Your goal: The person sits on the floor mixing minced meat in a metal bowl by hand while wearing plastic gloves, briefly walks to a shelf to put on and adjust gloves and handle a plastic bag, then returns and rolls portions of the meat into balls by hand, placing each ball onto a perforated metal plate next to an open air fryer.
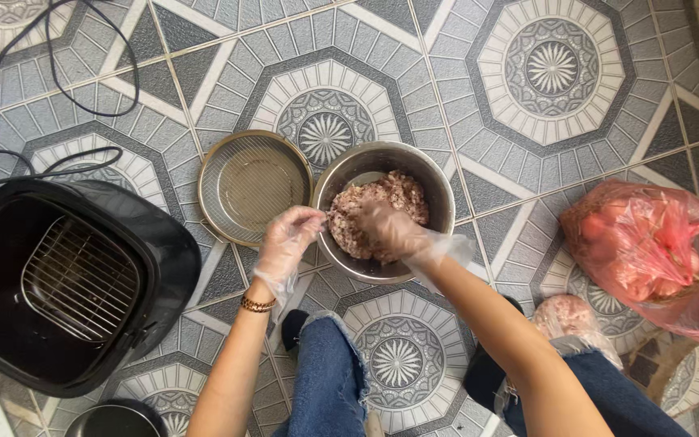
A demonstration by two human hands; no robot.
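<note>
A steel bowl (438, 182) of pink minced meat (402, 193) stands on the patterned tile floor. My right hand (388, 231), in a thin clear plastic glove, is down in the meat with its fingers closed around a lump. My left hand (291, 239), also gloved, hovers at the bowl's left rim with its fingertips pinched together on a small bit of meat. A gold bracelet (257, 305) circles my left wrist.
A round wire-mesh tray (251, 184) lies just left of the bowl. A black air-fryer basket (66, 283) with a metal rack sits at the left, its cable (50, 73) trailing behind. A pink plastic bag (649, 251) lies at the right. My knees in jeans (329, 380) are below.
</note>
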